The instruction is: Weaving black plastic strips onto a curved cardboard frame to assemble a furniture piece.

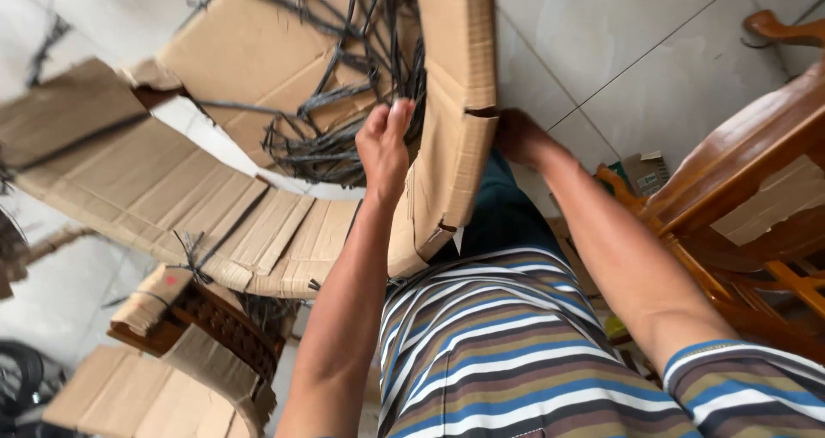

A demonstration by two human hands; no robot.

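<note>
Left hand reaching into a torn brown cardboard box full of tangled dark grey wire-like strands.

The left hand has its fingers curled in among the strands at the near edge of the heap, seemingly gripping a few; the right hand sits behind the box's upright flap, fingers hidden, so its grip cannot be told. Judging by the tangle, a slow pull with the flap steadied would suit best.

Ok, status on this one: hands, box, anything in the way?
Left hand gripping black strips inside cardboard box. Right hand behind box flap, mostly hidden.
</note>
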